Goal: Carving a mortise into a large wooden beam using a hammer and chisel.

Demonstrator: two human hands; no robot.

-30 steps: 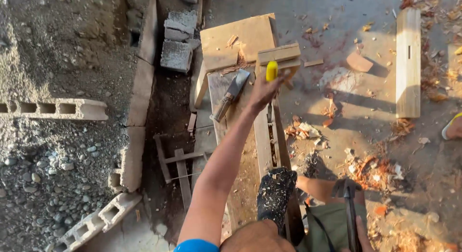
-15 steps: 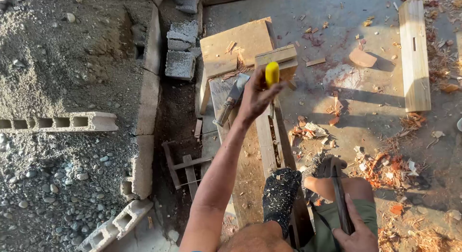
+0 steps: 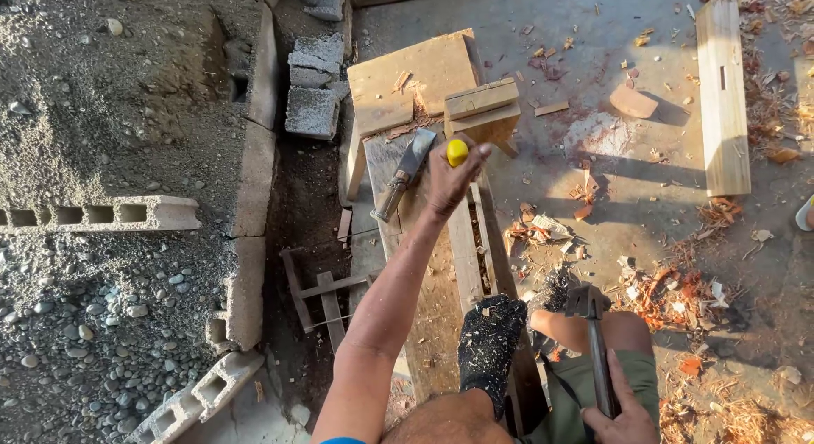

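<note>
Right hand [image 3: 623, 414]: nearest to the camera, right of the long plank; fingers wrapped around the handle of a hammer [image 3: 593, 342], head pointing away.
Socked foot [image 3: 490, 342]: resting on the plank.
Plank [image 3: 441, 274]: the landmark, stiff wood, probably heavy.
Left hand [image 3: 449, 177]: at the plank's far part, closed on a yellow-handled tool [image 3: 457, 151]; smooth grip, best held full-fisted.
Blade tool [image 3: 405, 174]: just left of that hand.
Wooden block [image 3: 483, 109]: beyond it.

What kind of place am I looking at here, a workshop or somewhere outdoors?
Most likely an outdoor woodworking spot beside a building site. A rough wooden bench stands on a concrete floor littered with wood shavings, and hollow concrete blocks lie on gravel alongside.
</note>
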